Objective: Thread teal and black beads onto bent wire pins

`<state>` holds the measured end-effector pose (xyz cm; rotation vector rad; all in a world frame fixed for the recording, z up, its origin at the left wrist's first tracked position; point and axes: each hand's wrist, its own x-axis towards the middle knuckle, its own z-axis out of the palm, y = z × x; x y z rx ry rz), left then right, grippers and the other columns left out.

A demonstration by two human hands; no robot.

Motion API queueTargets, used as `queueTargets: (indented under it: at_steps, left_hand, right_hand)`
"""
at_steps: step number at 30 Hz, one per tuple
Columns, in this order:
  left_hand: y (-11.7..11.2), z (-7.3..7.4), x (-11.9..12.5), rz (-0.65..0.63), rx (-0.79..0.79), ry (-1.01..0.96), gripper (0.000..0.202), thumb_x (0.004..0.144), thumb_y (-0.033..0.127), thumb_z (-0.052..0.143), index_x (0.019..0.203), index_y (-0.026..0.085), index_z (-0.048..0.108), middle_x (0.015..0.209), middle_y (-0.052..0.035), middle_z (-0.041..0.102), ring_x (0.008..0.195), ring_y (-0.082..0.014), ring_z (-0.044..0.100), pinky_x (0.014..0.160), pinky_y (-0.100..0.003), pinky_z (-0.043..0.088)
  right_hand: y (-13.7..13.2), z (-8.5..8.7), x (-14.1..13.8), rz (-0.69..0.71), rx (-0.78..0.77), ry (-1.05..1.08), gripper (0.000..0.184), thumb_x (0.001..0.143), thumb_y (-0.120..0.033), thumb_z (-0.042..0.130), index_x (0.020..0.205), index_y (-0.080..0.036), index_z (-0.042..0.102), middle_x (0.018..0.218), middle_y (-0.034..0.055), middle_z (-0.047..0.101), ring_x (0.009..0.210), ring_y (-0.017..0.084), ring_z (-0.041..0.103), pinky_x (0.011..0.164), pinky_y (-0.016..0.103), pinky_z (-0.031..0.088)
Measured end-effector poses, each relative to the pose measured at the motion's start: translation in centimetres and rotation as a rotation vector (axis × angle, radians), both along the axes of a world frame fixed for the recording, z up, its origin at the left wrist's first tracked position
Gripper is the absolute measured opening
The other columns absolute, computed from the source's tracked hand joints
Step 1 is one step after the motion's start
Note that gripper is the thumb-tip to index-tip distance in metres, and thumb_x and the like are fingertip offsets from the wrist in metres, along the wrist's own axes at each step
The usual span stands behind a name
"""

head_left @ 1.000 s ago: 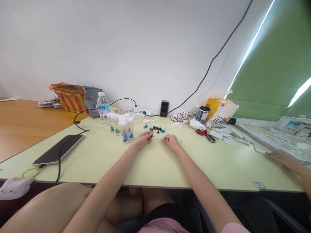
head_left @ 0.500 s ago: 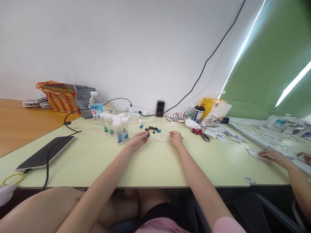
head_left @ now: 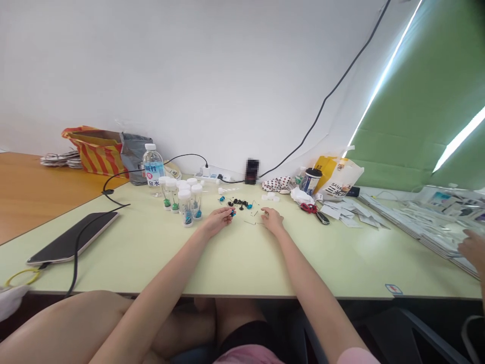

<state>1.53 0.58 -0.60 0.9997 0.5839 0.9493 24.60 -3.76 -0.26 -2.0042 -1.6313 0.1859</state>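
Observation:
My left hand (head_left: 219,222) is closed, its thumb and fingertips pinching a small blue-and-black part (head_left: 232,214) just above the table. My right hand (head_left: 273,221) hovers low over the tabletop with curled fingers drawn together; whatever they hold is too small to make out. Thin metal pins (head_left: 250,223) lie between the two hands. Just beyond them is a loose cluster of small black parts (head_left: 241,204), with blue pieces (head_left: 249,206) among them. Left of my left hand stand several clear vials with white caps (head_left: 184,194), holding green or blue pieces with thin stems.
A water bottle (head_left: 153,169) stands behind the vials, and a tablet (head_left: 74,237) with a cable lies at the left. Red-handled scissors (head_left: 308,208), a dark cup (head_left: 311,181) and paper slips (head_left: 346,211) are on the right. Another person's hand (head_left: 473,247) is at the far right.
My right hand has shifted slightly left and turned inward over the pins. My left hand keeps its pinch. The other person's hand has left the white card and moved right.

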Motion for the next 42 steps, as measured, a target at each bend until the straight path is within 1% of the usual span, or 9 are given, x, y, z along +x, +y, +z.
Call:
queueTargets:
  at_steps: [7, 14, 19, 25, 28, 31, 35, 38, 42]
  left_hand:
    - [0.2, -0.2, 0.1, 0.002, 0.008, 0.000, 0.018, 0.071, 0.018, 0.064, 0.088, 0.012, 0.064, 0.082, -0.0076, 0.062, 0.059, -0.0067, 0.051, 0.057, -0.020, 0.040]
    - [-0.2, 0.2, 0.0, 0.003, 0.019, 0.013, 0.017, 0.071, 0.017, 0.063, 0.087, 0.012, 0.064, 0.081, -0.0079, 0.062, 0.059, -0.0071, 0.050, 0.058, -0.021, 0.040]
    - [-0.4, 0.3, 0.0, 0.012, 0.010, 0.001, 0.016, 0.070, 0.017, 0.064, 0.086, 0.012, 0.064, 0.080, -0.0070, 0.062, 0.058, -0.0067, 0.051, 0.058, -0.021, 0.040]
    - [-0.8, 0.4, 0.1, 0.044, 0.022, -0.009, 0.017, 0.068, 0.017, 0.066, 0.084, 0.012, 0.065, 0.081, -0.0076, 0.062, 0.060, -0.0074, 0.052, 0.060, -0.021, 0.040]
    - [-0.7, 0.4, 0.1, 0.071, 0.038, -0.007, 0.015, 0.069, 0.017, 0.065, 0.083, 0.011, 0.065, 0.081, -0.0075, 0.062, 0.061, -0.0074, 0.052, 0.061, -0.022, 0.041]
    - [-0.5, 0.2, 0.1, 0.075, 0.042, -0.013, 0.015, 0.069, 0.016, 0.065, 0.083, 0.011, 0.065, 0.076, -0.0061, 0.061, 0.061, -0.0073, 0.052, 0.063, -0.023, 0.041]
    - [-0.6, 0.2, 0.1, 0.051, 0.045, 0.005, 0.017, 0.068, 0.015, 0.067, 0.084, 0.011, 0.065, 0.073, -0.0055, 0.061, 0.063, -0.0089, 0.055, 0.066, -0.024, 0.042]
    - [-1.0, 0.4, 0.0, 0.031, 0.052, 0.028, 0.019, 0.067, 0.016, 0.068, 0.085, 0.011, 0.064, 0.073, -0.0051, 0.061, 0.065, -0.0097, 0.056, 0.069, -0.025, 0.043]
    - [-1.3, 0.7, -0.1, 0.015, 0.049, 0.037, 0.020, 0.067, 0.016, 0.068, 0.086, 0.011, 0.063, 0.070, -0.0043, 0.062, 0.065, -0.0097, 0.058, 0.072, -0.025, 0.044]
  right_hand:
    - [1.5, 0.3, -0.6, -0.037, -0.029, -0.006, 0.027, 0.078, -0.013, 0.047, 0.098, -0.027, 0.059, 0.100, 0.0045, 0.059, 0.094, 0.021, 0.052, 0.080, 0.040, 0.032]
    - [4.3, 1.9, -1.9, -0.014, -0.032, -0.016, 0.022, 0.077, -0.016, 0.051, 0.094, -0.026, 0.061, 0.101, 0.0049, 0.058, 0.096, 0.021, 0.051, 0.081, 0.041, 0.031]
    - [5.7, 2.3, -4.6, 0.124, 0.034, -0.140, 0.017, 0.073, -0.029, 0.059, 0.089, -0.025, 0.063, 0.099, 0.0063, 0.055, 0.096, 0.021, 0.047, 0.080, 0.039, 0.030]
    - [5.8, 1.6, -7.6, 0.104, 0.108, -0.188, 0.008, 0.071, -0.026, 0.061, 0.069, -0.019, 0.063, 0.089, 0.0086, 0.057, 0.096, 0.023, 0.046, 0.082, 0.041, 0.029]
    - [4.9, 1.2, -7.3, 0.166, 0.180, -0.039, 0.008, 0.071, -0.022, 0.057, 0.066, -0.016, 0.056, 0.084, 0.0062, 0.058, 0.087, 0.018, 0.052, 0.076, 0.034, 0.036]
    - [3.6, 0.6, -6.5, 0.247, 0.162, 0.314, 0.004, 0.073, -0.019, 0.049, 0.070, -0.017, 0.049, 0.068, 0.0009, 0.058, 0.061, 0.011, 0.056, 0.059, 0.025, 0.042]
    - [1.9, -0.1, -6.1, 0.374, 0.108, 0.691, 0.017, 0.065, -0.025, 0.059, 0.067, -0.018, 0.043, 0.055, -0.0047, 0.054, 0.044, 0.009, 0.051, 0.043, 0.021, 0.040]
    - [1.0, -0.2, -6.5, 0.432, 0.089, 0.799, 0.023, 0.057, -0.028, 0.066, 0.063, -0.017, 0.047, 0.052, -0.0050, 0.052, 0.044, 0.010, 0.051, 0.043, 0.022, 0.040]
    - [0.3, 0.3, -6.8, 0.453, 0.064, 0.854, 0.021, 0.055, -0.028, 0.068, 0.065, -0.015, 0.055, 0.054, -0.0016, 0.057, 0.046, 0.011, 0.052, 0.049, 0.025, 0.045]
